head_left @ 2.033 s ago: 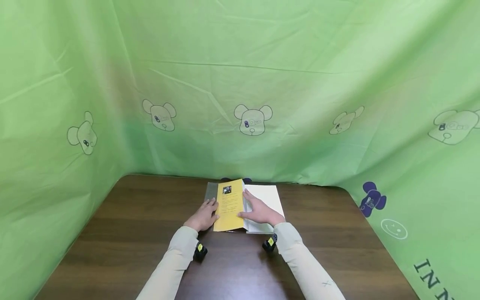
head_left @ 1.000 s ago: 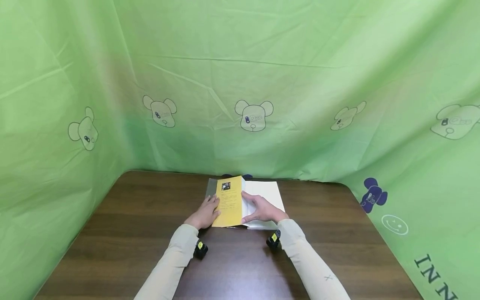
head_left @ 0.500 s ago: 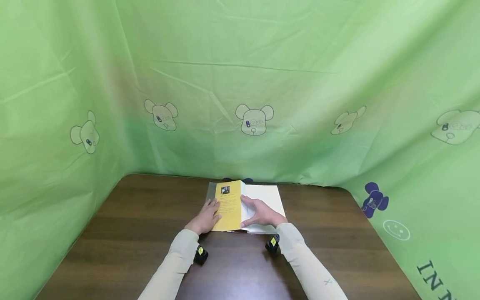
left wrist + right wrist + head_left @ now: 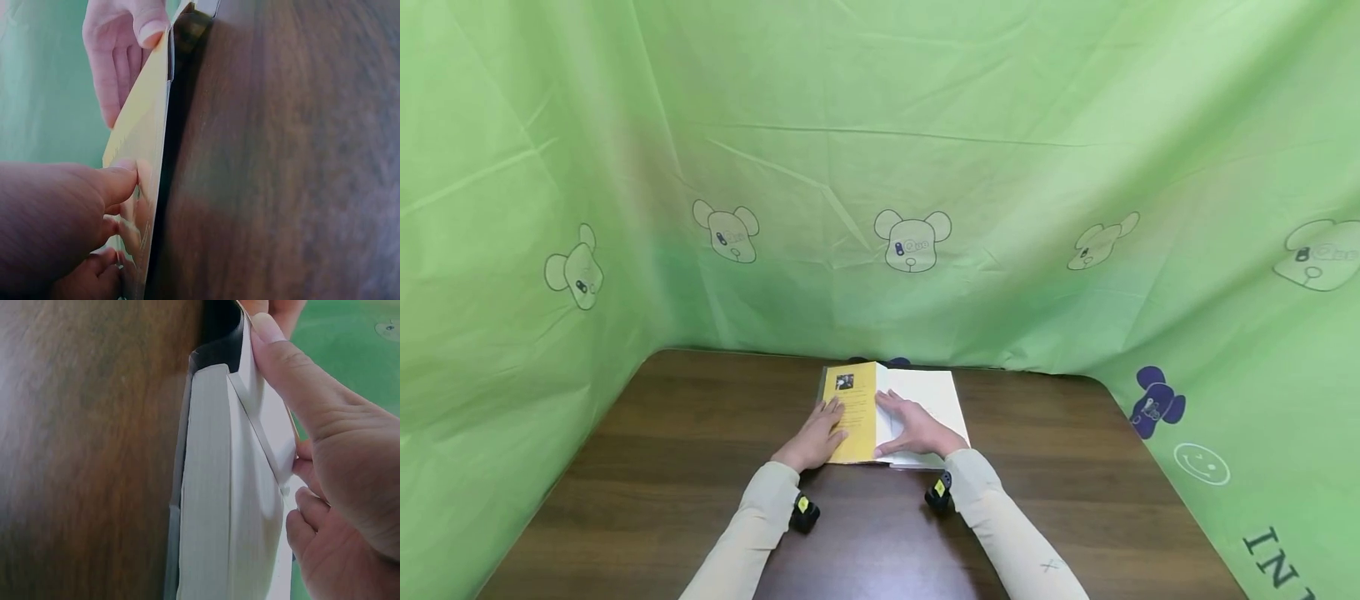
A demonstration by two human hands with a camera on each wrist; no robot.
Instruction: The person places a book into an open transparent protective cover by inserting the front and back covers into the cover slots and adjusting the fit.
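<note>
An open book lies near the table's back edge, its yellow jacket flap [image 4: 867,417] on the left and a white page [image 4: 934,396] on the right. My left hand [image 4: 812,439] rests on the flap's left part with straight fingers. A glossy surface there mirrors the fingertips in the left wrist view. My right hand [image 4: 917,425] spreads thumb and fingers along the flap's right edge, beside the fold. In the right wrist view its thumb [image 4: 294,362] touches the cover edge above the thick page block [image 4: 206,481], and a dark gap shows under the bent spine.
The brown wooden table [image 4: 662,483] extends around the book. Green cloth [image 4: 805,183] with printed bear heads hangs behind and at both sides. A black wrist camera [image 4: 805,512] sits at the left wrist and another camera [image 4: 937,493] at the right.
The yellow flap has slid left, and the grey strip past its left edge has narrowed. My right hand has followed slightly left along with the flap's edge; my left hand has hardly moved.
</note>
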